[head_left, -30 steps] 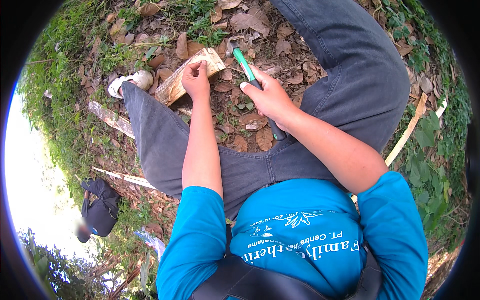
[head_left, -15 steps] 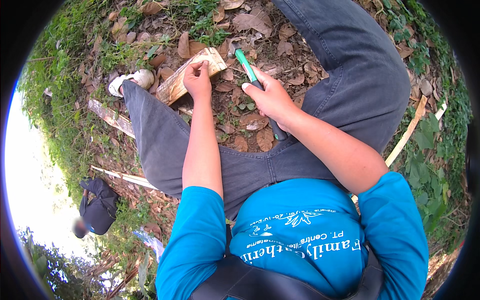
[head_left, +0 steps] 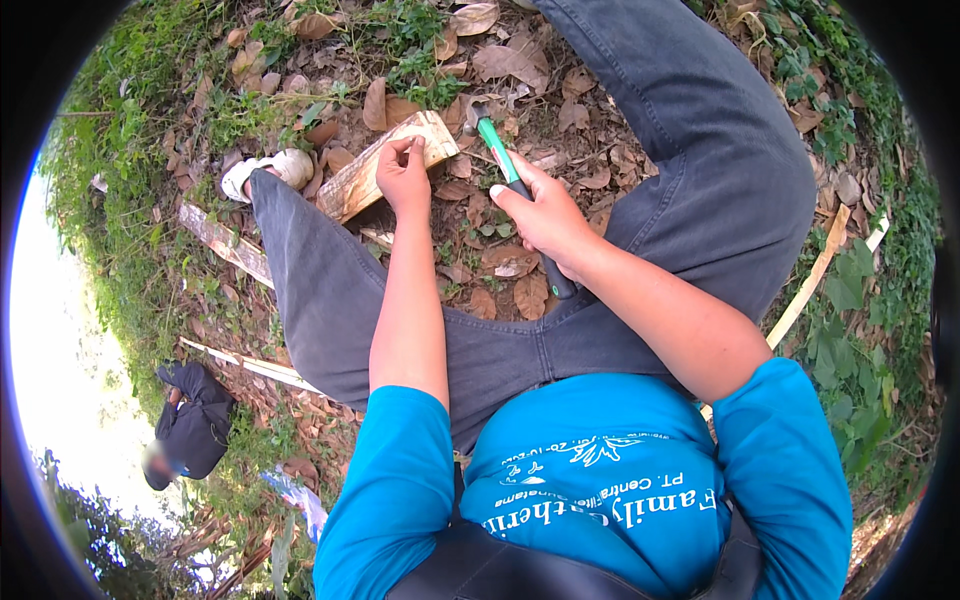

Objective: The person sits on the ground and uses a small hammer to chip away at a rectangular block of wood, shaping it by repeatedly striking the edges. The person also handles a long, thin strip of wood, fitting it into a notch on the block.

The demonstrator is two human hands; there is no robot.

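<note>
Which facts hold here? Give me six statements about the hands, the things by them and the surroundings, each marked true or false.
1. The left hand is at the block. True.
2. The right hand grips the hammer. True.
3. Both hands grip the hammer. False: only the right hand does.
4. Dry leaves lie around. True.
5. The shirt is red. False: the shirt is blue.
6. Another person sits at the picture's right. False: that person is at the left.

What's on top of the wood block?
The left hand is over the wood block near one end, with bare wood showing around it. The surface beneath the hand is covered; whether it pinches anything small can't be made out.
</note>
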